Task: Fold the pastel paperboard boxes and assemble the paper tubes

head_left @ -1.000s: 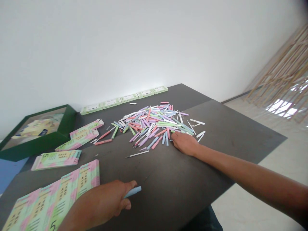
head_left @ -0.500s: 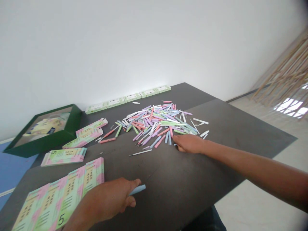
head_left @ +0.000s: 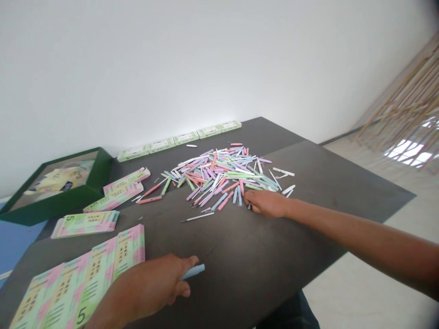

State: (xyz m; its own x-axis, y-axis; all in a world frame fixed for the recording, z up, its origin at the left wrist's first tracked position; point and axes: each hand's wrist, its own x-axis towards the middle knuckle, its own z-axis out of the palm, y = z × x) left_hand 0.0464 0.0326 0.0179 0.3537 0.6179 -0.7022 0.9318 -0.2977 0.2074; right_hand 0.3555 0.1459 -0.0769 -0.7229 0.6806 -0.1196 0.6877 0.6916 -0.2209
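My left hand (head_left: 159, 281) is closed around a light blue pen (head_left: 193, 271), whose end sticks out past the thumb and forefinger; the rest is hidden in the palm. Farther off, my right hand (head_left: 265, 203) rests at the near right edge of a heap of pastel pen parts and white refills (head_left: 219, 176). Its fingers are curled together, and a small dark bluish end shows under them, too little to name. Two short blue pen parts (head_left: 237, 196) lie just left of those fingers. A lone white refill (head_left: 197, 218) lies between the hands.
Printed pink-and-green boxes (head_left: 103, 260) lie side by side at the front left, partly behind my left forearm. More such boxes (head_left: 87, 223) are behind them, near a green-walled box (head_left: 99, 176) holding packets. Flat green-white boxes (head_left: 185, 137) line the wall along the dark table (head_left: 291, 256).
The whole view has shifted slightly, so things sit a little farther left. My right fingers have moved very little at the heap's edge, and the left hand still holds the blue pen.
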